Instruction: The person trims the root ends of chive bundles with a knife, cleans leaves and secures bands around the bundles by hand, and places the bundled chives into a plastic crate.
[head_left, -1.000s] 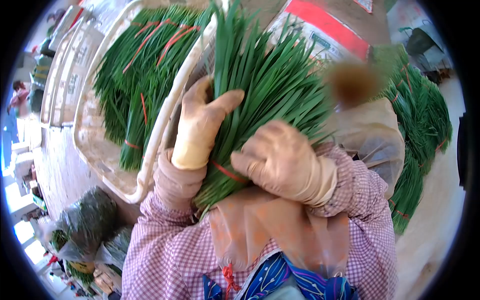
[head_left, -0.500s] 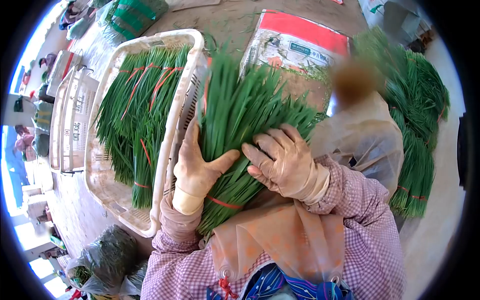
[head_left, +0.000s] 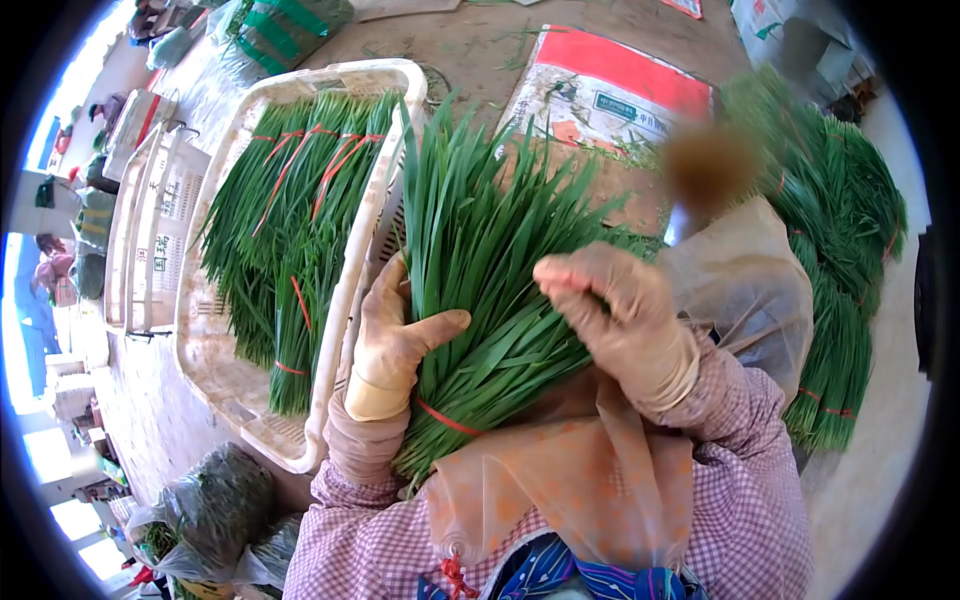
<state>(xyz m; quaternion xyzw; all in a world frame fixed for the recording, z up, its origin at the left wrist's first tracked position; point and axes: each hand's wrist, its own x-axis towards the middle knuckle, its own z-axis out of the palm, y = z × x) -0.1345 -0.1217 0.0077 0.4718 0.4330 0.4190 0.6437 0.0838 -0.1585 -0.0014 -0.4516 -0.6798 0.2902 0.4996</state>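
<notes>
just right of the long off-white plastic crate with perforated walls (head_left: 222,365) is a thick bundle of flat, glossy green leaves (head_left: 500,240), fanned wide at the tips and cinched near its pale, narrow stems by a thin red band (head_left: 447,418). the left hand (head_left: 385,345), in a smooth cream rubber glove, is beside the crate's right rim, its grip clasping the bundle, thumb across the blades. farther right of the crate, the right hand (head_left: 630,310), gloved alike, is raised with fingers curled; i cannot tell whether its grip pinches anything. slim banded green bundles (head_left: 290,200) lie inside the crate; a shaggy green heap (head_left: 845,240) spreads well right of it. a crinkled clear plastic bag (head_left: 215,500) sits just below the crate's near end.
</notes>
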